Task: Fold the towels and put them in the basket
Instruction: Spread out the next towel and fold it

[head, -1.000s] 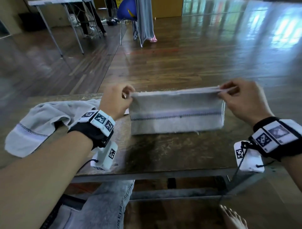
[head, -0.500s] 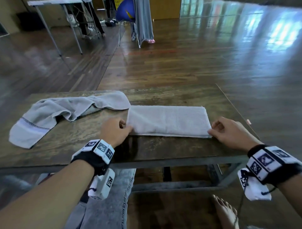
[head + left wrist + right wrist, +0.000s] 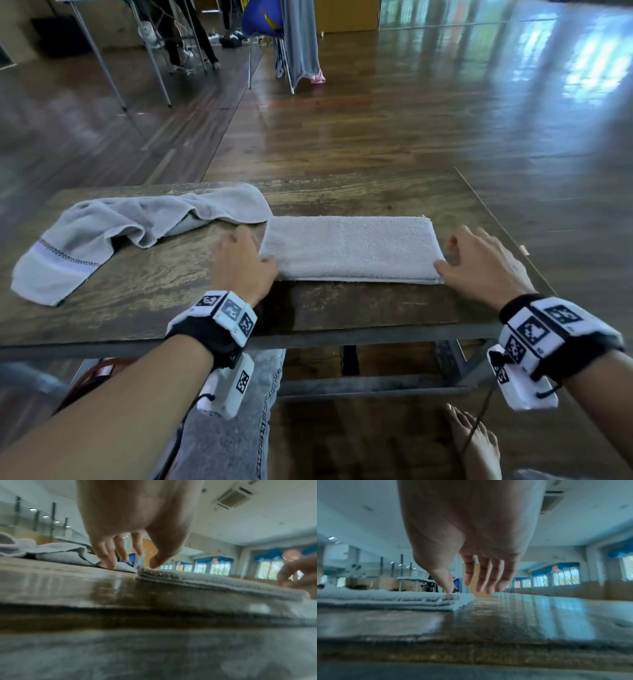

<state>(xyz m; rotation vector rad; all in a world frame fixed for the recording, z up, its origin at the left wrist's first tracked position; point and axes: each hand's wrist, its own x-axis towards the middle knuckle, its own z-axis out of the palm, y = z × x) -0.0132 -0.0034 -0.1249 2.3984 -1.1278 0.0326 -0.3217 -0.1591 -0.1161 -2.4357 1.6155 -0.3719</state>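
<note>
A grey towel (image 3: pixel 349 248), folded into a long flat rectangle, lies on the wooden table (image 3: pixel 342 308) in front of me. My left hand (image 3: pixel 253 255) rests at its left end, fingers hanging loose. In the left wrist view, the left hand (image 3: pixel 133 563) has its thumb tip touching the folded towel's (image 3: pixel 214 582) corner. My right hand (image 3: pixel 452 255) sits at the right end. In the right wrist view, the right hand (image 3: pixel 467 588) has its thumb tip on the towel (image 3: pixel 385 599) and straight fingers above the table. A second, crumpled grey towel (image 3: pixel 120 226) lies to the left. No basket is in view.
The table's right edge (image 3: pixel 496 219) runs close to my right hand, and the near edge (image 3: pixel 308 337) lies just behind my wrists. A blue chair (image 3: pixel 263 20) draped with grey cloth and folding-table legs (image 3: pixel 102 68) stand far back on the wooden floor.
The towel, held up by its top edge a second ago, was folded toward me and laid flat. Both hands have let go of its corners and now rest loosely at its ends.
</note>
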